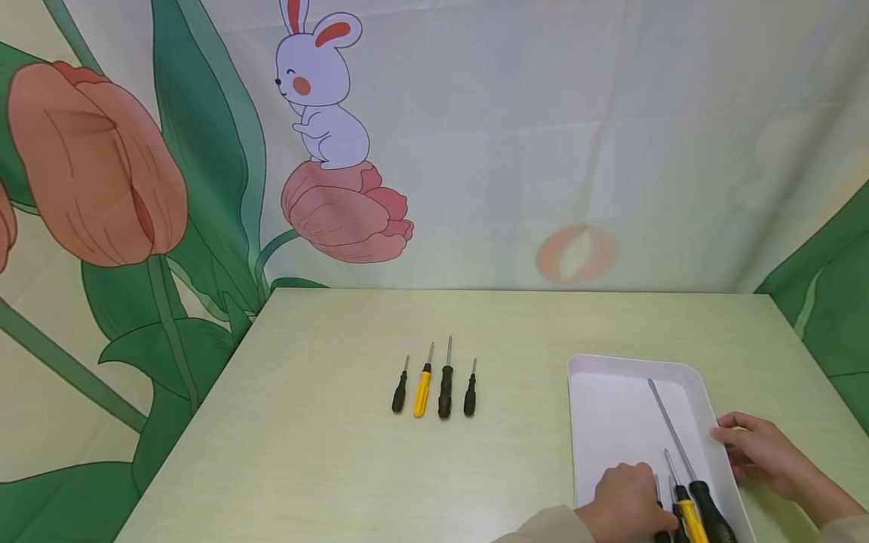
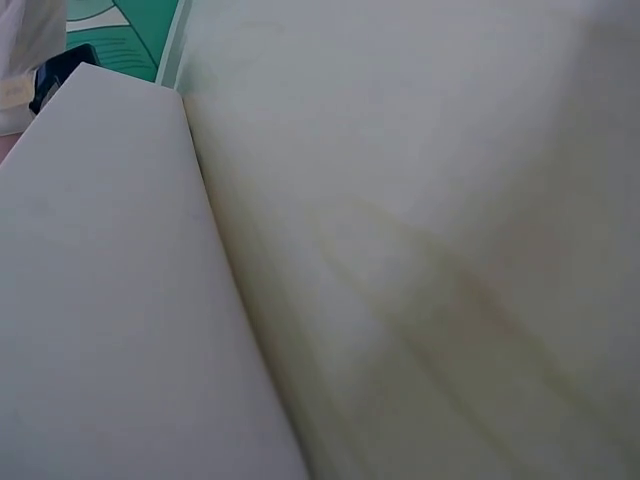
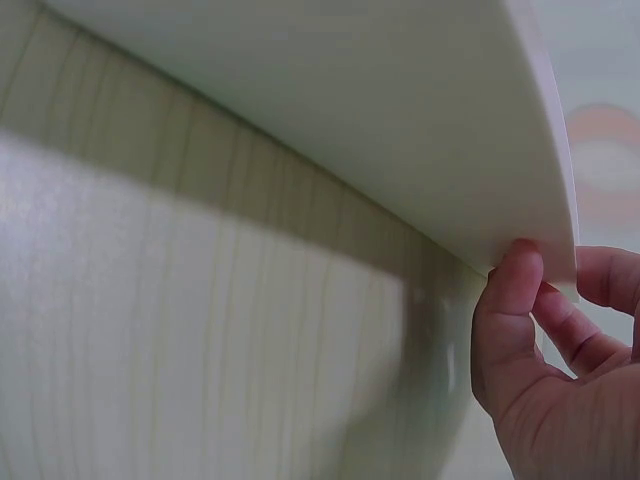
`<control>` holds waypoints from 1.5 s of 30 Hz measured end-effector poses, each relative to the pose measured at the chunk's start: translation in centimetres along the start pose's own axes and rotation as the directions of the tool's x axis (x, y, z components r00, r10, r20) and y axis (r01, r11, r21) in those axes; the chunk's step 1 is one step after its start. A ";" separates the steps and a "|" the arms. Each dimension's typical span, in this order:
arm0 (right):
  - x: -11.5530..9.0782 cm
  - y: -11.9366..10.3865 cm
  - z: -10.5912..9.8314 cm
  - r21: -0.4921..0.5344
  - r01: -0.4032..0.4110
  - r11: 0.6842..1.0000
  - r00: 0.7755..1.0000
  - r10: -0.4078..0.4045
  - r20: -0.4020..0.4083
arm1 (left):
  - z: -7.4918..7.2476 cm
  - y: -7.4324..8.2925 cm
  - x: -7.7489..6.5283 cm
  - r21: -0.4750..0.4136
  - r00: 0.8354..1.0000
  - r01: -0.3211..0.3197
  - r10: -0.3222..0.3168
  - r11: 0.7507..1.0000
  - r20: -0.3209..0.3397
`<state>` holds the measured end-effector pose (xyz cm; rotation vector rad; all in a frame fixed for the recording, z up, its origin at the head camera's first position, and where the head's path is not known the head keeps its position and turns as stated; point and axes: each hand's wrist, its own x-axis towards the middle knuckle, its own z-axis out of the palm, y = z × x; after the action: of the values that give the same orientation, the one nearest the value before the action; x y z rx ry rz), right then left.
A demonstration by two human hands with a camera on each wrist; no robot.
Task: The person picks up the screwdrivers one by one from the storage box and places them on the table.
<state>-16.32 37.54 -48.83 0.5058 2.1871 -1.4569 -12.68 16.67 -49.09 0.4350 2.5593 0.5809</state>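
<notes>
My right hand (image 1: 763, 456) pinches the right rim of a shallow white tray (image 1: 611, 430); the right wrist view shows a thumb (image 3: 518, 280) against the tray's outer wall. Inside the tray's near right part lies my left hand (image 1: 627, 498), fingers curled down and thumb across a small black screwdriver (image 1: 657, 490), most of which is hidden. Beside it lie another small black screwdriver, a yellow-handled screwdriver (image 1: 690, 519) and a long black-handled screwdriver (image 1: 709, 513). The left wrist view shows the tray's wall (image 2: 120, 270) but not the hand.
On the table (image 1: 305, 452), left of the tray, several screwdrivers stand in a row, tips away: a small black one (image 1: 400, 392), a yellow one (image 1: 422, 392), a larger black one (image 1: 445, 388) and another small black one (image 1: 470, 396). Behind hangs a printed curtain (image 1: 489, 151).
</notes>
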 end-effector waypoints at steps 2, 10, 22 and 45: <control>0.0 0.0 0.0 -0.003 -0.003 1.000 1.000 0.003 -0.001 | 0.0 0.0 0.0 0.002 1.000 0.000 0.000 1.000 0.004; 0.1 0.0 0.0 -0.012 -0.005 1.000 1.000 0.005 -0.001 | -0.4 -0.4 -0.3 0.004 0.998 -0.054 0.054 0.999 -0.006; 0.0 -0.1 0.0 -0.008 -0.012 1.000 1.000 0.012 0.005 | -0.6 -1.3 -0.2 -0.090 0.998 -0.067 0.065 0.994 -0.022; 0.2 0.0 -0.1 -0.002 -0.028 1.000 1.000 0.028 0.009 | -4.0 -2.3 0.6 -0.424 1.000 -0.011 0.021 0.906 0.018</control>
<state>-16.49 37.67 -48.84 0.5254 2.1657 -1.4392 -15.67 13.66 -47.23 0.3040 2.3163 1.1015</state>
